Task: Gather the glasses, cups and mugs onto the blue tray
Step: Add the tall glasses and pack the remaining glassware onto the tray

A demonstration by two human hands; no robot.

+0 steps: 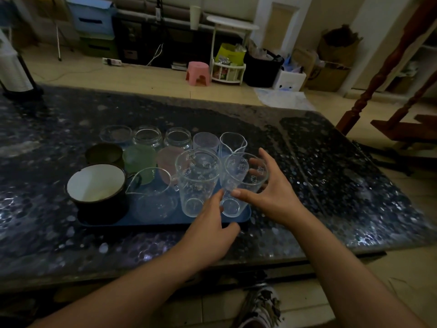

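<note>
The right hand (267,188) curls round a clear printed glass (238,183), thumb on its near side and fingers showing through the far wall; the glass tilts a little and stands at the right end of the blue tray (165,222). The left hand (212,223) reaches in beside it with fingers loosely extended, a fingertip touching the wall of a second printed glass (196,181) just left of the first; it grips nothing. Further left on the tray stand a clear spouted jug (151,192) and a dark enamel mug with a white inside (99,188). Behind these on the tray are frosted green (139,162) and pink (169,162) cups, a dark cup (104,153), and a back row of clear jars (147,137). The tray lies on a dark speckled table (331,185).
</note>
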